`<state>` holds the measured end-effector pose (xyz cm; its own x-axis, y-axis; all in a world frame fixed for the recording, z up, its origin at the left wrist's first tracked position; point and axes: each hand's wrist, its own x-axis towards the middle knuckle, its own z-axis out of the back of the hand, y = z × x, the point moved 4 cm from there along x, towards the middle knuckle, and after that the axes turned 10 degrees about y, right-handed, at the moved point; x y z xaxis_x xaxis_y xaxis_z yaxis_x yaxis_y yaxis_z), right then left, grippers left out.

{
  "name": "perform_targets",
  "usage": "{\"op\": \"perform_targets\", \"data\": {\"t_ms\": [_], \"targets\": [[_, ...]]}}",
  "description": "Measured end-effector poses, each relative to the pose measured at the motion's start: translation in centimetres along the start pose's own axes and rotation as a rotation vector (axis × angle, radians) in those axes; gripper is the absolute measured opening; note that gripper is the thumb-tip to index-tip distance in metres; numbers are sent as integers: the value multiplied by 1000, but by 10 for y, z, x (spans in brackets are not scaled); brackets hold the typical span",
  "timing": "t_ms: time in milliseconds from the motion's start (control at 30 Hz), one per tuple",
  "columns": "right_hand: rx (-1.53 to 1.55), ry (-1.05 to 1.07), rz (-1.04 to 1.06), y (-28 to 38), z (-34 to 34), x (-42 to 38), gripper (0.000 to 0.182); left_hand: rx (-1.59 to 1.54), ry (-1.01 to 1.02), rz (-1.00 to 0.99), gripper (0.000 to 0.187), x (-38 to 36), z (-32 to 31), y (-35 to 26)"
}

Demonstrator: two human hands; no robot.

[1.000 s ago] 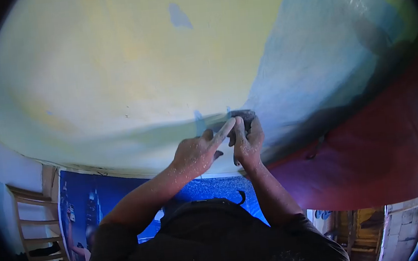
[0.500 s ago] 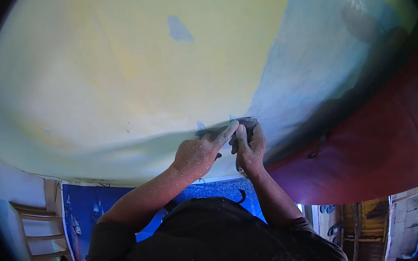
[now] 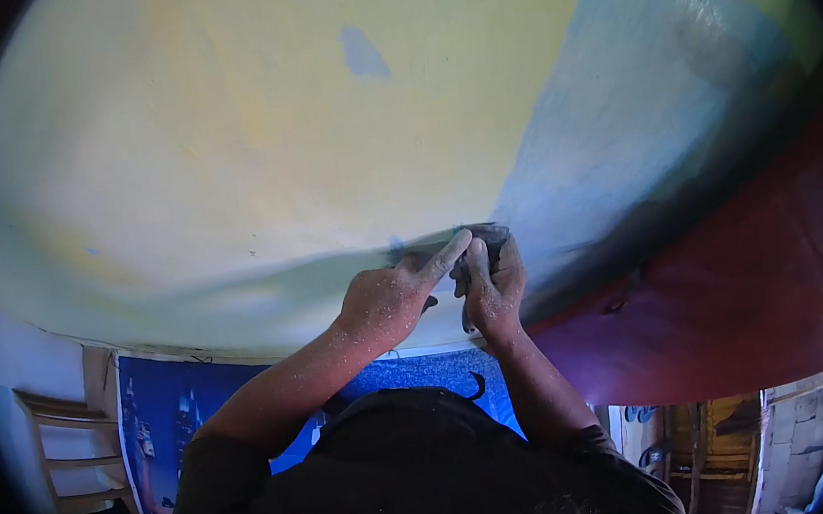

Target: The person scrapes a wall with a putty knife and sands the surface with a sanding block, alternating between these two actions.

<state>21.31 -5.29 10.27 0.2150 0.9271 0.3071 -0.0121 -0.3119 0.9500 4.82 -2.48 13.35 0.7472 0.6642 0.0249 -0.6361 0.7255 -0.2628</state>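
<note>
A dark, flat-edged scraper (image 3: 481,231) presses against the painted wall (image 3: 324,166), its edge upward. My right hand (image 3: 496,288) is closed around it, thumb raised along its near side. My left hand (image 3: 395,293) meets it from the left, with the index finger stretched onto the tool and the other fingers curled and partly hidden. A dark rounded end shows below, between my hands, probably the handle. Pale specks cover both hands and forearms. Next to the tool, a small blue patch (image 3: 396,246) shows in the yellowish paint.
A larger blue-grey patch (image 3: 364,53) is higher on the wall, and a broad pale-blue band (image 3: 578,132) runs down its right part. Dark red sheeting (image 3: 722,296) hangs at right. A blue printed banner (image 3: 197,397) and wooden ladder-like rungs (image 3: 84,462) are at lower left.
The scraper's edge has moved slightly up and now covers a small blue spot seen above it earlier. Both hands keep nearly the same hold; the view has shifted slightly.
</note>
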Motion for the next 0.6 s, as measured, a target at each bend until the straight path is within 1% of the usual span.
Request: {"op": "perform_targets", "data": {"t_ms": [100,200,300,400,500,600], "targets": [[-3,35,-53,-3,3,-1,26,1,35,14,106,1,-5,1],[9,33,-9,6,-3,-2,26,-29,-54,16,107,-1,-5,-3],[21,37,-32,-1,2,-1,25,-9,-75,-23,103,-2,-9,0],[12,53,-85,-9,7,0,23,-8,-28,-52,104,2,-14,5],[37,17,-76,4,1,0,24,-47,-74,-20,105,1,-11,0],[-27,0,-28,3,2,0,23,-16,-28,-9,105,0,-8,-1]]}}
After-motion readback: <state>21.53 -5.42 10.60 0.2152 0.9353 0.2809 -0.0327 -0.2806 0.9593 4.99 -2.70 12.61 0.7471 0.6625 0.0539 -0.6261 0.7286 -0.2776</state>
